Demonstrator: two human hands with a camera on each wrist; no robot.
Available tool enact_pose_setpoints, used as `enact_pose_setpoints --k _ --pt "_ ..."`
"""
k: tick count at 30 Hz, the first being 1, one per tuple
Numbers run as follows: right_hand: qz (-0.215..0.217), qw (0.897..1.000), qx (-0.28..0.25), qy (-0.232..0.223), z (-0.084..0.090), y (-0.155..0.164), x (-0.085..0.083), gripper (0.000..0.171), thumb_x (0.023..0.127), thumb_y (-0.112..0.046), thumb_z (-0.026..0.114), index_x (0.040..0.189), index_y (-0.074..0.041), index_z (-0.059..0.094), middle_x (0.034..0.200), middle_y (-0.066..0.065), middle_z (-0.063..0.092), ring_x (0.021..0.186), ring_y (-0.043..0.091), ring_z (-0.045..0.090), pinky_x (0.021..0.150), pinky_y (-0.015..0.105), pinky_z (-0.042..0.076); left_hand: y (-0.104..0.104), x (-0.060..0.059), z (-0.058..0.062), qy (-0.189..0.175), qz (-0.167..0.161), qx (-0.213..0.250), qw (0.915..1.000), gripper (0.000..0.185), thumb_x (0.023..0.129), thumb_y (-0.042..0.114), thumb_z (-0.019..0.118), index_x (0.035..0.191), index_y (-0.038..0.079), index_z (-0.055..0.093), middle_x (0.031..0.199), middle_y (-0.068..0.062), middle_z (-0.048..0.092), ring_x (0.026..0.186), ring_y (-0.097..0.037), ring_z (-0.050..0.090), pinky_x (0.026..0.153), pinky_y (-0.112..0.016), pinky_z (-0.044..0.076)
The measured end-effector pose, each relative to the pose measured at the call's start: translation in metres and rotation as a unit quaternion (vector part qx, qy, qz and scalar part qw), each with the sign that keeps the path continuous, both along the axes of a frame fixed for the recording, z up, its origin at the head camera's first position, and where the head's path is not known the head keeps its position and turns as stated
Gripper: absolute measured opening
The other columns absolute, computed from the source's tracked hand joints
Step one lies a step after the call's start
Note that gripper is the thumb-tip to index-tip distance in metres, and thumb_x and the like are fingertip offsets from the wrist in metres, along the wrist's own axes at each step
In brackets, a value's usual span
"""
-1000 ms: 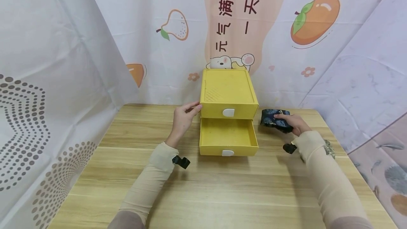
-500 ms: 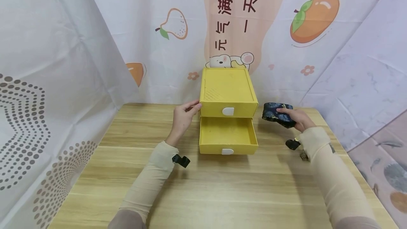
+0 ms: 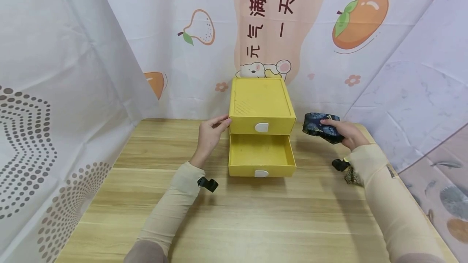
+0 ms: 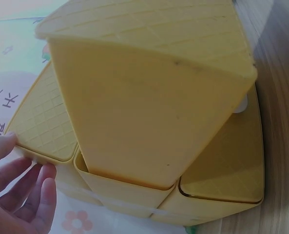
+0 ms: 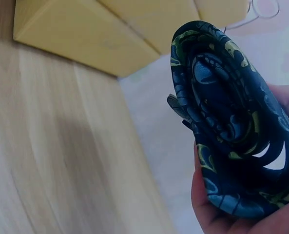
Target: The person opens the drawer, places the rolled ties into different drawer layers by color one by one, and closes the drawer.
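Head view, backdrop (image 3: 270,19) reading "元气满满" (partly cropped), right hand (image 3: 345,133) holding rolled cloth (image 3: 321,127)

One yellow plastic two-drawer box (image 3: 261,111) (so two drawers, the lower pulled-out drawer (image 3: 261,155) and a closed upper one (image 3: 261,127)), one rolled dark blue patterned cloth (image 3: 321,127), one light wooden table (image 3: 234,218), two hands.

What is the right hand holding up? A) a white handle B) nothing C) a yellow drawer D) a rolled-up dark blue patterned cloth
D: the right hand has its grip curled round a rolled-up dark blue patterned cloth, lifted above the table beside the yellow drawer box.
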State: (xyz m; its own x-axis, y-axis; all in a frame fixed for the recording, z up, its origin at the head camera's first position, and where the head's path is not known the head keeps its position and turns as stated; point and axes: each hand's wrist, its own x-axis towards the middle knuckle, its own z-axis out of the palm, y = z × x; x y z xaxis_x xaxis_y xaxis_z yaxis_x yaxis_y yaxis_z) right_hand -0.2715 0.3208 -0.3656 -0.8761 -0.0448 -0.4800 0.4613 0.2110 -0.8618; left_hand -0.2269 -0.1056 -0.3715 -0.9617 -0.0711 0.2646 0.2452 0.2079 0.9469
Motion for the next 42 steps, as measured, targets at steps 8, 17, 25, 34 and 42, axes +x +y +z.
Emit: enact_pose_setpoints --k 8,17,25,34,42 --pt "0.024 0.998 0.05 -0.001 0.022 -0.005 0.007 0.105 0.089 -0.053 0.065 0.155 -0.001 0.003 0.14 0.006 0.041 0.096 0.002 0.055 0.081 0.019 0.053 0.001 0.001 0.0 0.022 0.02 0.006 0.9995 0.031 0.088 0.026 0.074 0.11 0.004 0.074 0.107 -0.017 0.073 0.086 -0.017 0.069 0.067 -0.015 0.05" --pt "-0.001 1.0 -0.016 0.011 0.034 -0.006 0.017 0.044 0.091 -0.037 0.068 0.117 -0.012 0.043 0.079 -0.016 0.067 0.074 0.003 0.066 0.072 0.023 0.057 0.002 0.002 0.001 0.027 0.019 0.011 0.9994 0.03 0.088 0.023 0.074 0.109 0.002 0.074 0.108 -0.018 0.073 0.08 -0.005 0.066 0.066 -0.014 0.051" --pt "0.001 0.999 -0.048 0.006 0.042 -0.004 0.025 0.036 0.093 -0.033 0.066 0.113 -0.013 0.045 0.08 -0.012 0.069 0.074 0.004 0.067 0.07 0.023 0.058 0.002 0.001 0.001 0.012 0.009 0.013 0.9998 0.032 0.088 0.026 0.074 0.111 0.003 0.074 0.109 -0.016 0.073 0.085 -0.009 0.067 0.068 -0.015 0.052" --pt "-0.01 0.995 -0.095 0.01 0.051 -0.001 0.032 0.013 0.094 -0.028 0.065 0.096 -0.017 0.06 0.078 -0.006 0.071 0.071 0.008 0.069 0.066 0.024 0.058 0.002 0.001 0.002 0.013 0.009 0.01 0.9998 0.031 0.088 0.024 0.073 0.11 0.002 0.074 0.108 -0.017 0.073 0.087 -0.018 0.069 0.07 -0.019 0.054" --pt "0.001 0.997 -0.075 0.017 0.057 -0.006 0.037 0.025 0.094 -0.031 0.065 0.107 -0.012 0.052 0.079 -0.008 0.071 0.073 0.007 0.069 0.068 0.024 0.058 0.002 0.0 0.001 0.015 0.013 0.012 0.9997 0.031 0.088 0.025 0.074 0.109 0.003 0.074 0.109 -0.018 0.073 0.084 -0.019 0.068 0.067 -0.021 0.052"
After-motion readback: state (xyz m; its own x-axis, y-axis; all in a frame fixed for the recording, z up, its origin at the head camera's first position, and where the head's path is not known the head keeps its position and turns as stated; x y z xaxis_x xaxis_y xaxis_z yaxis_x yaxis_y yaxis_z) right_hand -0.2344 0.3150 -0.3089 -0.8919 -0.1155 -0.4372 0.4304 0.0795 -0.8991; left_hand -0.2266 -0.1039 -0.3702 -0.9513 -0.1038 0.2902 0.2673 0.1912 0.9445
